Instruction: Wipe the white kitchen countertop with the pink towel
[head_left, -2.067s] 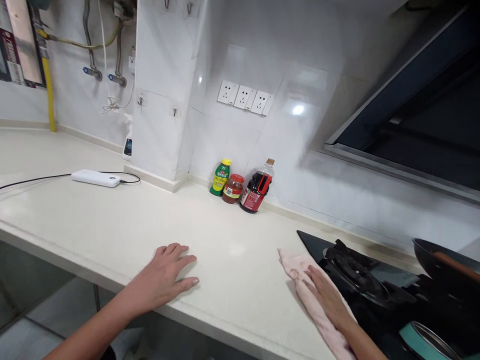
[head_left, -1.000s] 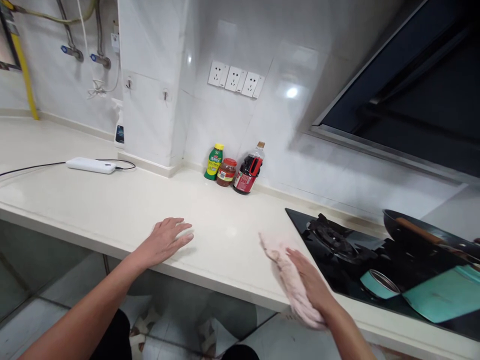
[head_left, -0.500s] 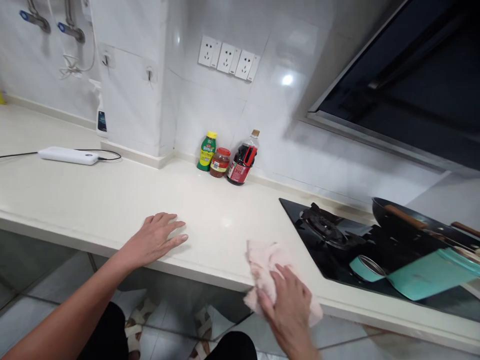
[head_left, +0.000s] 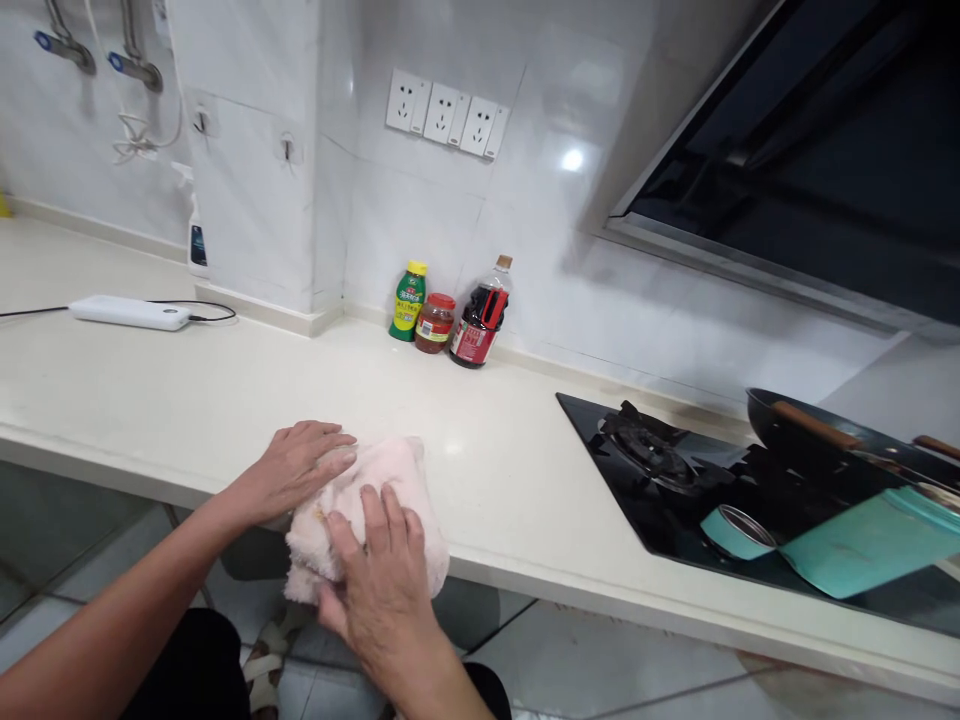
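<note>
A pale pink cloth lies folded at the front edge of the cream countertop, part of it hanging past the edge. My right hand presses down on it from above, fingers a little apart and thumb at the near side, holding the cloth. Just left of the cloth, my left hand is open with its fingers stretched out. Its fingertips reach the cloth's upper left side; whether they touch it I cannot tell.
Along the wall stand a green bottle, a red-lidded jar and a dark sauce bottle. To the right is a black gas stove with a wok and a turquoise canister. A white device lies left.
My right hand has swept the cloth leftward along the counter edge, from near the stove to beside my left hand. My left hand has stayed nearly in place.
</note>
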